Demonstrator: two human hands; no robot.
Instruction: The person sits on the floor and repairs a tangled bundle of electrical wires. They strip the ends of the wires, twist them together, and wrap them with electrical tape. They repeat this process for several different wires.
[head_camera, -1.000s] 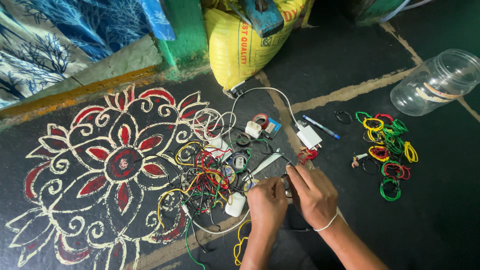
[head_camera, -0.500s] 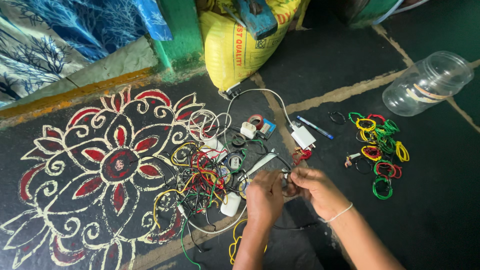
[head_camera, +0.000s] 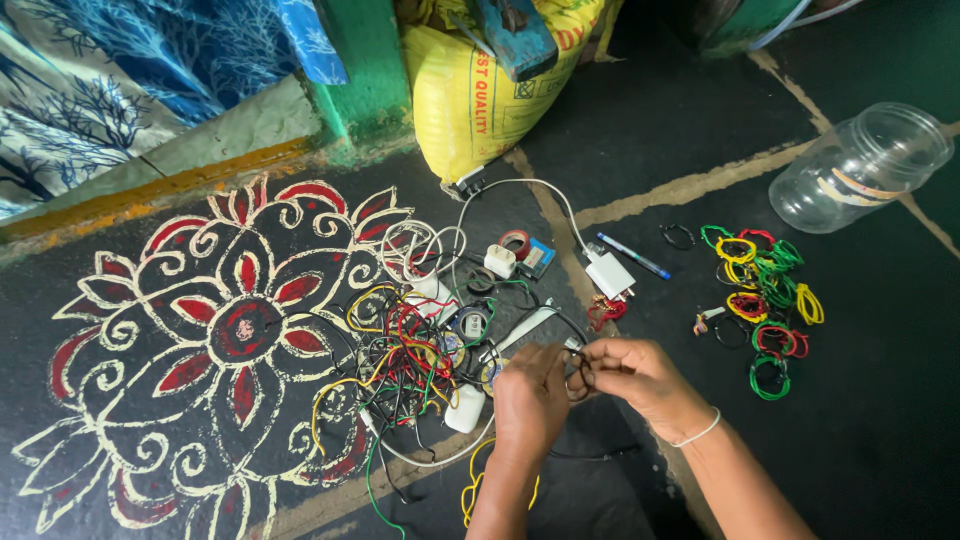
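Black wire (head_camera: 578, 380) loops upright between both hands (head_camera: 585, 383).

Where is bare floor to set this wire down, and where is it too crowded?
Free: dark floor right of the coiled wire bundles, below the jar; also between sack and jar. Crowded: the wire tangle left of both hands.

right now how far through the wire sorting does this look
Roughly partway, I'd judge. Done: a group of small coiled wire loops in green, yellow and red lies to the right. In hand: the left hand and right hand both pinch a thin dark wire between them. Left: a big tangle of coloured wires remains loose on the floor.
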